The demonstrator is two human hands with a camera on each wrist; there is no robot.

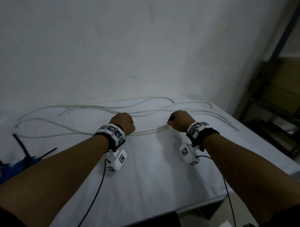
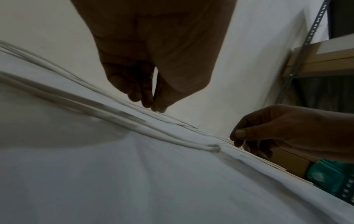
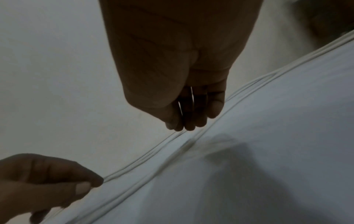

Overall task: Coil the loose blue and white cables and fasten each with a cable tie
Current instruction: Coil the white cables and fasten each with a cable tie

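- the left hand [image 1: 123, 121] has its fingers [image 2: 147, 100] bunched with tips pinched together; a white cable [image 1: 88, 109] strand runs right under the tips, but whether it is gripped cannot be told.
- the right hand [image 1: 178, 120] has its fingers [image 3: 188, 121] curled close with thumb against them, and thin pale lines show between them; whether these are cable strands cannot be told.
- between the two hands a doubled run of the white cable lies on the white-covered table [image 1: 152, 181], its bent end just beside the right fingers.
- beyond and to both sides of the fingers the cable spreads in several long loose loops; two free ends show left of the left hand.
- far left of the left fingers, near the table edge, lie three black cable ties [image 1: 50, 152] beside a patch of blue, blurred.
- the wall [image 1: 131, 44] stands just behind the loops; the table edge drops away right of the right hand, with a metal shelf [image 1: 282, 101] past it.
- bare cloth lies open nearer than the fingers.
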